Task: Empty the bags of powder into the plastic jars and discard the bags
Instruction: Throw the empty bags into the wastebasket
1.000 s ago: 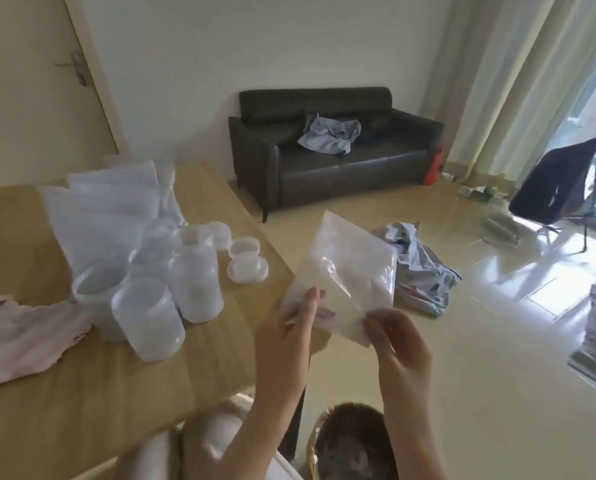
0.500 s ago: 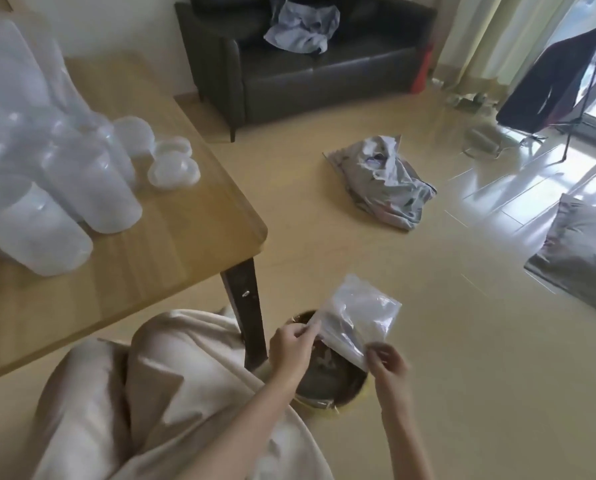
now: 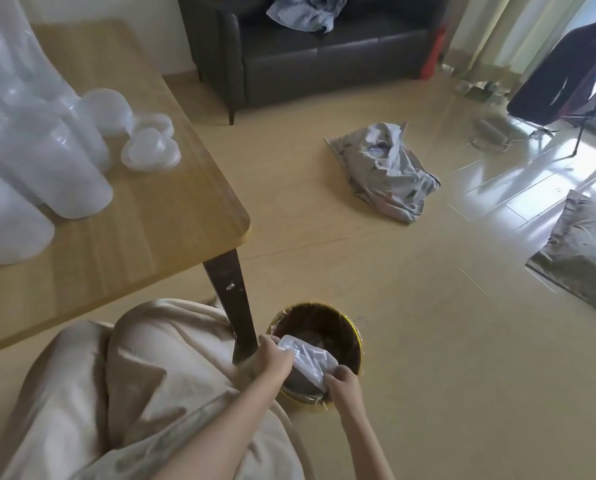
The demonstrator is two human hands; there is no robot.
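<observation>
Over bin (image 3: 353,329): bag (image 3: 307,360) now crumpled, down from chest height; left hand (image 3: 272,360) and right hand (image 3: 343,382) both pinching it. Discard imminent; jars (image 3: 57,168) untouched.

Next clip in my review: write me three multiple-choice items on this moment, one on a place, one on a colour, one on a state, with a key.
1. Where is the crumpled clear plastic bag?
A. on the wooden table
B. over the round bin on the floor
C. on the sofa

2. What colour is the sofa?
A. black
B. red
C. white

3. How is the bag held?
A. by the left hand alone
B. by neither hand
C. by both hands

Key:
1 B: the bag sits above the mouth of the round dark bin beside the table leg.
2 A: its leather reads black.
3 C: the left hand and the right hand each grip an end.
</observation>
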